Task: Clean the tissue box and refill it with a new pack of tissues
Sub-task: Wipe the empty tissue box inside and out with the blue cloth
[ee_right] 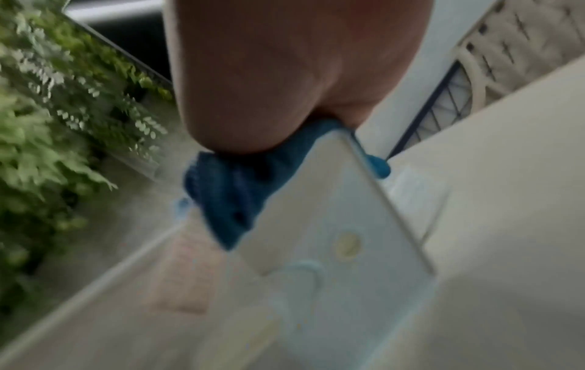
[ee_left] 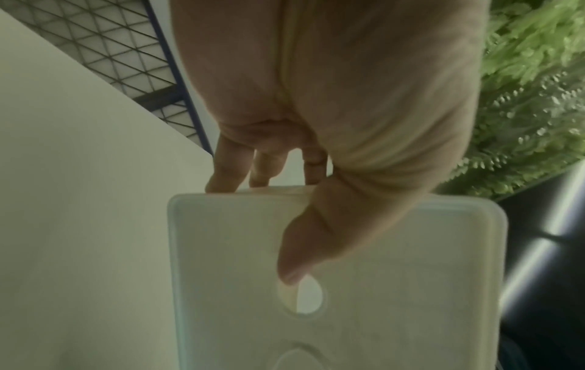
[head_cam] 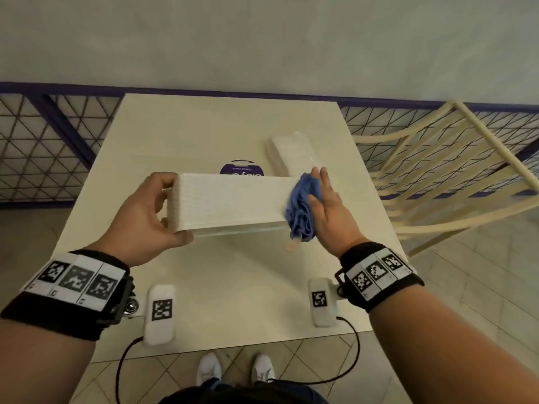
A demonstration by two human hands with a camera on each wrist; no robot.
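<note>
A long white ribbed tissue box (head_cam: 230,201) is held above the table, lying sideways. My left hand (head_cam: 145,214) grips its left end, thumb underneath and fingers over the top; in the left wrist view the thumb (ee_left: 297,250) lies on the box's smooth underside (ee_left: 379,300) near a round hole. My right hand (head_cam: 326,205) presses a crumpled blue cloth (head_cam: 303,211) flat against the box's right end with straight fingers. The right wrist view is blurred and shows the blue cloth (ee_right: 234,195) between palm and box (ee_right: 316,225). A clear-wrapped pack of white tissues (head_cam: 291,154) lies on the table behind the box.
The cream table (head_cam: 221,272) carries a round purple sticker (head_cam: 242,169) at its middle. A cream slatted chair (head_cam: 455,176) leans at the right. A purple-framed mesh railing (head_cam: 52,141) runs behind. Green plants (ee_left: 532,100) show in the wrist views.
</note>
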